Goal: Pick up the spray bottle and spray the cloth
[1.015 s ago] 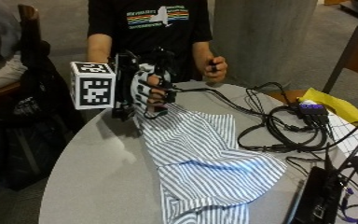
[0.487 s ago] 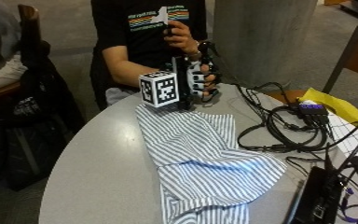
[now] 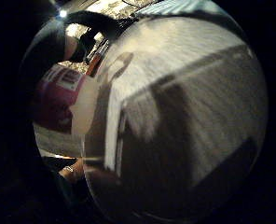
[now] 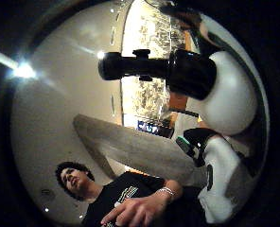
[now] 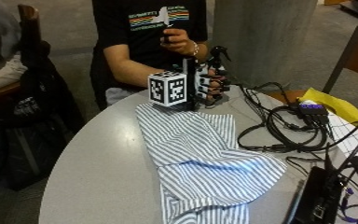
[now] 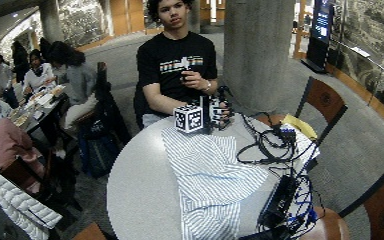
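Round grey table (image 5: 98,158) in a hall by a concrete pillar. At the far edge of the blue-and-white striped cloth (image 5: 191,154), black-gloved right hand (image 5: 209,86) curled round white spray bottle with black nozzle (image 5: 216,52). Best tilted nozzle-down toward the cloth before squeezing.

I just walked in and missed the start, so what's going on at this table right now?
A person seated at the round table grips a spray bottle in the gloved right hand, holding it upright at the far end of a blue-and-white striped cloth spread on the tabletop. The bare left hand is raised at the chest. No spray is visible. A tangle of black cables lies beside the cloth.
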The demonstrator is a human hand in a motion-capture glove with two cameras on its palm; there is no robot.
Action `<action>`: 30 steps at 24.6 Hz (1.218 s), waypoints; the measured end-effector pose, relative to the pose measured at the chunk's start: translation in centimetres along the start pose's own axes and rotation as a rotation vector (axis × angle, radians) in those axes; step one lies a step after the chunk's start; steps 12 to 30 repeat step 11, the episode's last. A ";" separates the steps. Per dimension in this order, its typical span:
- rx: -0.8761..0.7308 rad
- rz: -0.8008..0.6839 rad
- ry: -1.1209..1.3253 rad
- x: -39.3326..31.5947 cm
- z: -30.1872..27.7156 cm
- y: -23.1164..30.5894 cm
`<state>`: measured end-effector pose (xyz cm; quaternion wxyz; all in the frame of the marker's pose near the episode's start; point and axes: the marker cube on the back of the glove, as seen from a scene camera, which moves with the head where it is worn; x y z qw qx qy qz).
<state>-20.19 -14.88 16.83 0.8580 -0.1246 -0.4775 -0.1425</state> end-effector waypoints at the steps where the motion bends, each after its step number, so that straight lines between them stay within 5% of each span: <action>1: 0.009 -0.003 0.016 -0.4 -0.9 0.6; 10: 0.345 -0.020 0.501 -1.8 -12.8 8.1; 30: 0.356 -0.015 0.531 -1.7 -13.5 8.6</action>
